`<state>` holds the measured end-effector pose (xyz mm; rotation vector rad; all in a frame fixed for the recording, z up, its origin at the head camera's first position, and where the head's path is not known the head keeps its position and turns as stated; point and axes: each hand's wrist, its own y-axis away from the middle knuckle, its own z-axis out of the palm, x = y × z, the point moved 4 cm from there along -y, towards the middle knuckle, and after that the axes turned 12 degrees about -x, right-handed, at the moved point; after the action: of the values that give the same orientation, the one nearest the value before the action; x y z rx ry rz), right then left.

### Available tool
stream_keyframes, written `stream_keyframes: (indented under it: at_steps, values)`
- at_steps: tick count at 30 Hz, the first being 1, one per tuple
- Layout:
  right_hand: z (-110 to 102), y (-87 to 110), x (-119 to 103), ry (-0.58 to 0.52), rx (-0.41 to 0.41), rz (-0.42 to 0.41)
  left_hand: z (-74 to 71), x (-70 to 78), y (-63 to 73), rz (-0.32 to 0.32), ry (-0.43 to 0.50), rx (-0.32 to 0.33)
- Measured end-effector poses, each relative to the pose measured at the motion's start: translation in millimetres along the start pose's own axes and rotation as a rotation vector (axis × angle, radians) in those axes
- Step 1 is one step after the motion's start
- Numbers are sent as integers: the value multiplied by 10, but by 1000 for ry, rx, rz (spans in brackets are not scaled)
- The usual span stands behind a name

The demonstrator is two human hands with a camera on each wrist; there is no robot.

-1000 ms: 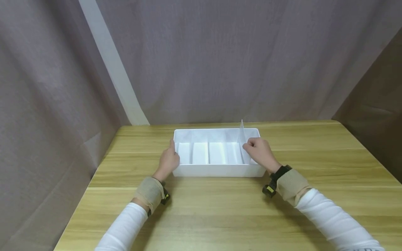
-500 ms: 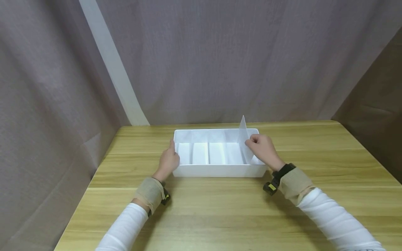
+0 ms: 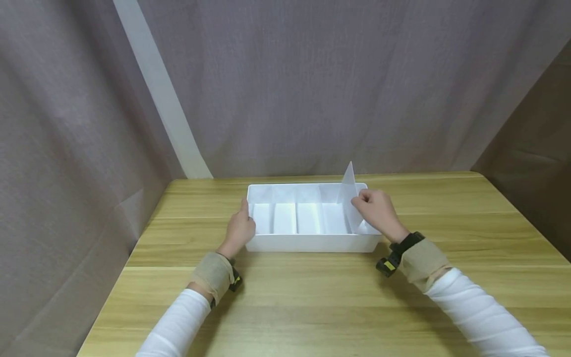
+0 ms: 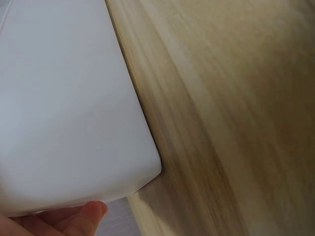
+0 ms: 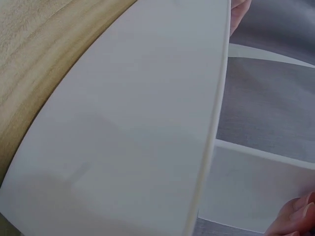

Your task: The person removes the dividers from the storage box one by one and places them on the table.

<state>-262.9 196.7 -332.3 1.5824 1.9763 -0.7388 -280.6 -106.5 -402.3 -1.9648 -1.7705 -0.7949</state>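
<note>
A long white divided box (image 3: 312, 243) stands on the table. At its left end is my left hand (image 3: 240, 229), which grips the end wall; in the left wrist view its fingertips (image 4: 93, 211) lie against that wall's outside. My right hand (image 3: 378, 210) pinches a thin, translucent white divider panel (image 3: 349, 198) near the box's right end. The panel stands tilted, its far corner rising above the back rim and its lower part still within the box. In the right wrist view, the fingers (image 5: 298, 216) hold the divider (image 5: 251, 187) beyond the box's front wall (image 5: 123, 113).
Several compartments show inside the box, parted by other low dividers. The wood-grain table (image 3: 303, 302) extends on all sides of the box. Behind it hangs a grey-purple curtain (image 3: 312, 89) with a pale strip (image 3: 165, 94) at the left.
My right hand has drawn the divider panel rightward and somewhat up, so more of it shows above the back rim. The left hand and the box have stayed nearly still.
</note>
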Motion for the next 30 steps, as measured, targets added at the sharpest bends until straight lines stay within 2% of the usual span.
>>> stream_keyframes:
  at_steps: [5,20,30]
  values:
    - [-33,11,-22,-4,4,0,3,-4,-3,-12,9,-8]
    - [8,109,-169,-58,-5,-21,3,-5,2,8,11,-4]
    - [69,222,-272,-96,-59,-38,7,-8,3,4,10,-7]
